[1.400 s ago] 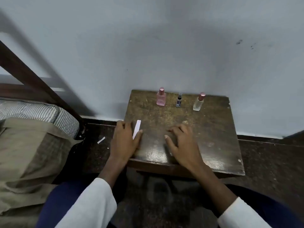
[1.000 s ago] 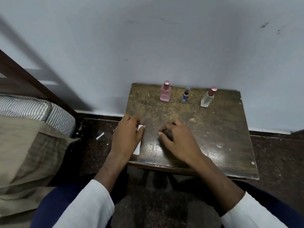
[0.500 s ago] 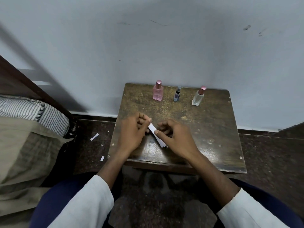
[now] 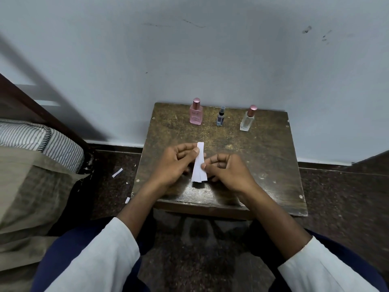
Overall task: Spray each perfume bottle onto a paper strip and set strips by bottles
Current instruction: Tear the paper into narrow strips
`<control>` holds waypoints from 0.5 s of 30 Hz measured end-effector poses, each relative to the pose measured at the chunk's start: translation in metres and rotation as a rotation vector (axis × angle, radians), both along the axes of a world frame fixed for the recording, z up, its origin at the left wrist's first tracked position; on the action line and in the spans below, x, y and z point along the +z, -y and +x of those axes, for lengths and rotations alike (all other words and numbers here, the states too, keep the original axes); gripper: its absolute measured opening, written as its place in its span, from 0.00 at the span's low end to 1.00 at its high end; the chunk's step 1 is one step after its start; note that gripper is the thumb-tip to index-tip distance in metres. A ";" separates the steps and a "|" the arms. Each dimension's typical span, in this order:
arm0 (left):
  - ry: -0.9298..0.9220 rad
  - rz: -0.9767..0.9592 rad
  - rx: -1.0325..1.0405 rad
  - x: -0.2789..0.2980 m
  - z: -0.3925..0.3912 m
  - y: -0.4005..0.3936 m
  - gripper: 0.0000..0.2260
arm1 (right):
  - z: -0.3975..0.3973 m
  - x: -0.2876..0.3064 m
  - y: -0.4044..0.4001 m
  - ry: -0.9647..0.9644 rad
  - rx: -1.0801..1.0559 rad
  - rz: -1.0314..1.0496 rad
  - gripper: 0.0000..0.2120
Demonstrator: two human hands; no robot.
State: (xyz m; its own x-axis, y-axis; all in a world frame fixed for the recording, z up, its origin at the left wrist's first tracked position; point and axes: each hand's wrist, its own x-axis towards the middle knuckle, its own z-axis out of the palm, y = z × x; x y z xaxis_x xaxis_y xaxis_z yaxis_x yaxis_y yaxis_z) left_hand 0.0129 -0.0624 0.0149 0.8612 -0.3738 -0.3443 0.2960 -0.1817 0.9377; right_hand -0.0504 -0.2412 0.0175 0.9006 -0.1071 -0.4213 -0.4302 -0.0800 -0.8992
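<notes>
Both hands work over the near half of the wooden table [image 4: 263,165]: the left hand [image 4: 172,165] pinches the upper end of the paper strips [image 4: 199,165] between thumb and forefinger, and the right hand [image 4: 227,171] pinches their lower edge, fingers curled. The strips fan apart at the bottom — risk that several lift together, or one slips to the floor. The pink bottle [image 4: 196,112], small blue bottle [image 4: 220,116] and clear bottle [image 4: 248,120] stand at the far edge, capped — a hasty reach could topple them.

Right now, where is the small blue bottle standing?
In the head view the small blue bottle stands at the far edge of the wooden table, near the wall, between the pink bottle on its left and the clear bottle on its right.
</notes>
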 end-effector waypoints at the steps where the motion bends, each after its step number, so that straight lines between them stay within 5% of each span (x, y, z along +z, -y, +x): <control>1: -0.009 -0.020 -0.020 0.001 -0.001 0.000 0.10 | 0.001 -0.001 0.000 -0.016 0.015 0.011 0.03; 15: 0.131 0.052 -0.010 -0.010 0.011 -0.007 0.03 | 0.009 0.003 0.009 0.035 -0.051 0.110 0.08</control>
State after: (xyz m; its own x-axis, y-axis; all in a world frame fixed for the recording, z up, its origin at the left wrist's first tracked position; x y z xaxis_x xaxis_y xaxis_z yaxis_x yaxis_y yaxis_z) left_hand 0.0236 -0.0550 0.0052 0.8962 -0.3677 -0.2483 0.1695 -0.2333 0.9575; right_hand -0.0412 -0.2499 0.0200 0.9096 -0.1082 -0.4011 -0.3990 0.0411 -0.9160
